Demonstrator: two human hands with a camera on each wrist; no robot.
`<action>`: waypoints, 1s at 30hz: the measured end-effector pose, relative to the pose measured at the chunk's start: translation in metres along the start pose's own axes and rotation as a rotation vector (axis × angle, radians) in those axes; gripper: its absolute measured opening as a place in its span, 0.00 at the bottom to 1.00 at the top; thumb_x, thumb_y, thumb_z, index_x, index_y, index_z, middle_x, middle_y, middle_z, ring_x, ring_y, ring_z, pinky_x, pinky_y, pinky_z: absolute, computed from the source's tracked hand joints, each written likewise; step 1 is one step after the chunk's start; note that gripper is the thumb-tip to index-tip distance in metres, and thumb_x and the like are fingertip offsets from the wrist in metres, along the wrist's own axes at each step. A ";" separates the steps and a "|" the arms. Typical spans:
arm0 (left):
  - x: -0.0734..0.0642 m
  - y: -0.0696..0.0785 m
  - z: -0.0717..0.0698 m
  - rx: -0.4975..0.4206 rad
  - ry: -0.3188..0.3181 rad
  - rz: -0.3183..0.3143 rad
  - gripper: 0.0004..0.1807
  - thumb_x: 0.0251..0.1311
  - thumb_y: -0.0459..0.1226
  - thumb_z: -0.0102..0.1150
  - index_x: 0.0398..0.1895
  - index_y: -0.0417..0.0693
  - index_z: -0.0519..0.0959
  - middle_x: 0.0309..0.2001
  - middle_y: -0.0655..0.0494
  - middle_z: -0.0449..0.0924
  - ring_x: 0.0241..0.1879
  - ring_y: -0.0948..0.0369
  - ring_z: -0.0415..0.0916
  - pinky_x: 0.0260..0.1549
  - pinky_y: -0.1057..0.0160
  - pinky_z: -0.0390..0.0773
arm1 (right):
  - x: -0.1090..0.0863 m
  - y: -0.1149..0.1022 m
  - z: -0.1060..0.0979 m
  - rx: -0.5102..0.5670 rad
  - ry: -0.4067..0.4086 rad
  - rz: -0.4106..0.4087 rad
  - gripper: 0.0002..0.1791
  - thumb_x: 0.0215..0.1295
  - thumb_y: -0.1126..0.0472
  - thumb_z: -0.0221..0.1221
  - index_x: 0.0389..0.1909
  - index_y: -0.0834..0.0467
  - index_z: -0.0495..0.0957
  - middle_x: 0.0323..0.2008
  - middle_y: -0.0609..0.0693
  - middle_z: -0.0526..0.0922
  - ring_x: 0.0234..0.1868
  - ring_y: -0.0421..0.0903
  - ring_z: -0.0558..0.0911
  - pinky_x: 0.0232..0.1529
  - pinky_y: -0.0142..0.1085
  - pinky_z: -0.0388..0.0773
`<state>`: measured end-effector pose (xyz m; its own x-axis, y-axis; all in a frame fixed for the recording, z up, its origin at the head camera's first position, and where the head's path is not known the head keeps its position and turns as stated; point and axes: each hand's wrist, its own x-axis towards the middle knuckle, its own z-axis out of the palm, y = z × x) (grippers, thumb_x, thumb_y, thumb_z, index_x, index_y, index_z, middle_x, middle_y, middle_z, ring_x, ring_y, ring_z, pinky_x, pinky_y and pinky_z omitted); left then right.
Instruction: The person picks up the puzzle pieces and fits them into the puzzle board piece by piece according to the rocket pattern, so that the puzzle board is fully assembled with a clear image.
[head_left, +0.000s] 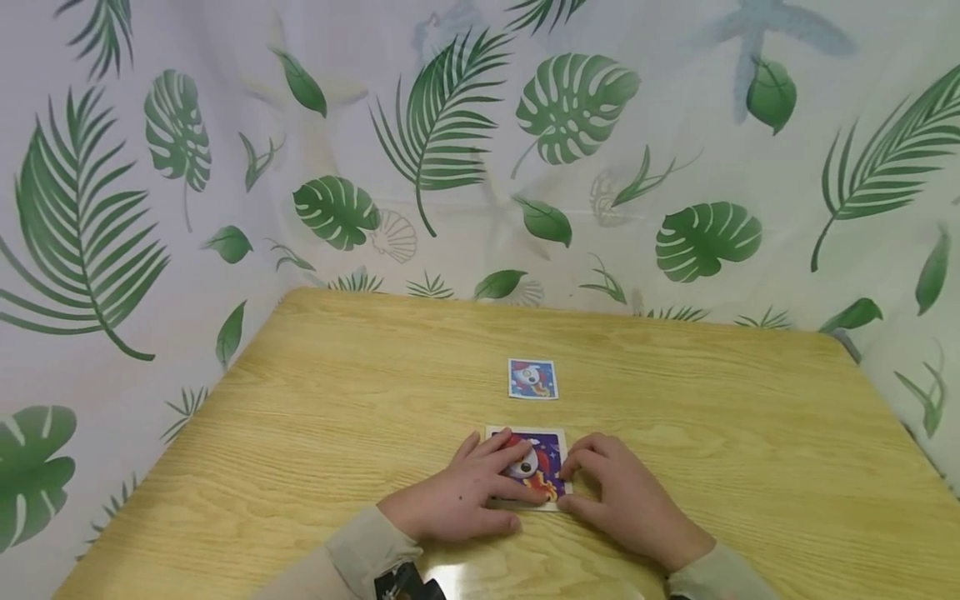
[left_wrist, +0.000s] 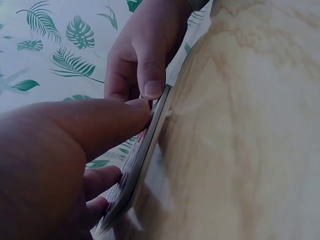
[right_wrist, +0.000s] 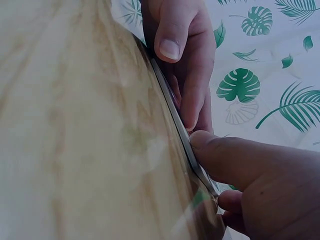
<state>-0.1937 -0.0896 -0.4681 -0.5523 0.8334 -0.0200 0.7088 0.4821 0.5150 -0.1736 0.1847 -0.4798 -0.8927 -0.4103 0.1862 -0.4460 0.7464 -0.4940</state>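
Note:
A flat square picture board [head_left: 552,448], purple with a pale border and a white-and-red rocket-like figure with flames, lies near the table's front. My left hand [head_left: 476,493] rests across its left part, fingers spread over the picture, hiding some of it. At the right edge, my right hand [head_left: 626,500] touches the board with thumb and bent forefinger, the two tips apart. The board's thin edge [left_wrist: 150,145] shows side-on in the left wrist view. In the right wrist view, the right thumb [right_wrist: 220,150] meets that edge.
Behind the board lies a smaller square card [head_left: 533,380] with a similar picture on blue. Both are on a wood-grain table [head_left: 337,375]. A white curtain with green leaves [head_left: 465,167] hangs along the table's back and left side.

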 end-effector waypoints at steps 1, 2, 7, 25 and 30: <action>0.000 0.000 0.000 -0.001 0.002 0.002 0.22 0.72 0.53 0.54 0.68 0.73 0.76 0.81 0.54 0.48 0.80 0.48 0.33 0.72 0.35 0.36 | 0.000 0.000 0.000 -0.001 -0.001 -0.002 0.12 0.57 0.47 0.74 0.36 0.38 0.79 0.50 0.38 0.75 0.56 0.45 0.74 0.60 0.51 0.73; 0.000 -0.001 0.000 -0.003 0.003 0.004 0.22 0.72 0.52 0.54 0.68 0.73 0.76 0.81 0.54 0.48 0.80 0.48 0.34 0.72 0.34 0.36 | 0.000 0.001 0.000 -0.006 -0.003 -0.004 0.12 0.57 0.47 0.74 0.37 0.38 0.80 0.51 0.39 0.75 0.56 0.46 0.74 0.60 0.52 0.73; 0.003 -0.002 0.002 -0.003 0.010 0.006 0.21 0.72 0.51 0.55 0.66 0.73 0.77 0.80 0.54 0.49 0.80 0.48 0.34 0.72 0.34 0.36 | -0.001 0.001 0.000 -0.028 -0.025 -0.014 0.09 0.58 0.48 0.73 0.38 0.37 0.85 0.56 0.44 0.76 0.59 0.50 0.74 0.61 0.54 0.72; 0.000 -0.011 0.000 -0.045 0.071 -0.181 0.30 0.64 0.51 0.65 0.70 0.71 0.73 0.81 0.56 0.45 0.80 0.50 0.29 0.72 0.37 0.45 | -0.003 0.000 0.003 -0.023 -0.064 0.014 0.26 0.59 0.40 0.70 0.58 0.41 0.84 0.68 0.49 0.71 0.68 0.57 0.68 0.65 0.59 0.68; -0.003 -0.018 -0.004 -0.015 0.095 -0.269 0.37 0.61 0.53 0.67 0.74 0.67 0.69 0.81 0.53 0.48 0.79 0.48 0.33 0.72 0.38 0.43 | -0.003 -0.001 0.006 -0.019 -0.054 0.071 0.25 0.57 0.42 0.72 0.56 0.41 0.85 0.69 0.48 0.70 0.70 0.56 0.67 0.65 0.58 0.68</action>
<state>-0.2066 -0.1017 -0.4740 -0.7588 0.6467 -0.0774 0.5252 0.6778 0.5145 -0.1706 0.1819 -0.4850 -0.9176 -0.3834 0.1050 -0.3834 0.7840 -0.4882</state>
